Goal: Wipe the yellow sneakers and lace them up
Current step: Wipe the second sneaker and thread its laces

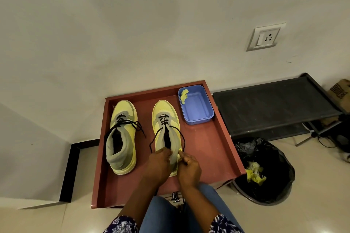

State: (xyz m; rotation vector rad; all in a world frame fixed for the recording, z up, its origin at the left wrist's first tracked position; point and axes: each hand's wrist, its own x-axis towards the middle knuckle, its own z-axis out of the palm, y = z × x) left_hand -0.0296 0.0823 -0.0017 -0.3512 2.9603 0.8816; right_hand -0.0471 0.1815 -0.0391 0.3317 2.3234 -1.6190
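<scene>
A pale wall (pixel 151 24) fills the upper half of the view, with a glossy cream floor (pixel 312 185) below it and a black skirting strip (pixel 70 172) at about 8 o'clock. Against the wall stands a red-brown tray-like table (pixel 214 147) with raised edges, at the centre of the scene.

On its left side lies the left sneaker (pixel 123 136), yellow with a grey collar, its long axis running from 6 to 12 o'clock with the toe toward the wall at 12; its black laces (pixel 132 125) are threaded and hang loose over the sides. Just right of it, apart, lies the right sneaker (pixel 166 128), parallel, toe also at 12 o'clock, with its black laces trailing on both sides.

The left hand (pixel 158 164) grips the heel collar of the right sneaker, fingers curled over the rim. The right hand (pixel 189 168) sits just beside it at the heel's outer side, fingers and thumb pinching a small yellow cloth (pixel 179 155) against the shoe.

At 1 o'clock on the table sits a blue plastic tub (pixel 197 108) with a yellow scrap (pixel 184 95) in its far corner. Further right, a black metal rack (pixel 274 104) stands against the wall under a wall socket (pixel 265 37), and at 4 o'clock a black-lined bin (pixel 269 176) holds crumpled yellow wipes (pixel 254 175). Blue jeans (pixel 164 213) show at 6 o'clock.
</scene>
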